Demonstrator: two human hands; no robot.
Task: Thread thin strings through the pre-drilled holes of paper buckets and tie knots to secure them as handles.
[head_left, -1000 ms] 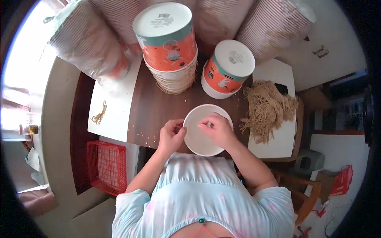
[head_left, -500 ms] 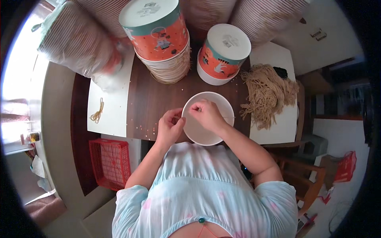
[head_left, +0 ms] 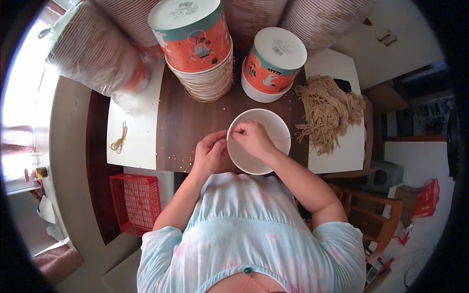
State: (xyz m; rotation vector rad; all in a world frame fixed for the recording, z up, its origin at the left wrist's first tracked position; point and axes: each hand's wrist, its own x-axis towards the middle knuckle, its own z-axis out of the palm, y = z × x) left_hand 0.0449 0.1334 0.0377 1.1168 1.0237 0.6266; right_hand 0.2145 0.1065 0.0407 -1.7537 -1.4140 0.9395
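Observation:
An open white paper bucket [head_left: 259,163] sits at the table's near edge, its mouth facing up. My right hand [head_left: 252,140] reaches over it, fingertips pinched together against the inner left wall; what they hold is hidden. Outside that same wall, my left hand [head_left: 209,151] has its fingers bent and closed against the bucket, and anything between them is too small to make out. A thin pale cord [head_left: 281,139] runs across the inner right side to the rim.
Behind stand upturned orange-and-green paper buckets, one tall stack [head_left: 198,49] and one shorter stack [head_left: 273,63]. Bagged bucket stacks [head_left: 97,53] line the back. Tan cords [head_left: 325,112] lie heaped right, a small cord bundle [head_left: 119,137] left. A red basket [head_left: 136,202] is below left.
The bucket sits slightly farther up and to the right in view. My left fingers have drawn closer together against its wall; my right hand keeps its pinch at the inner side.

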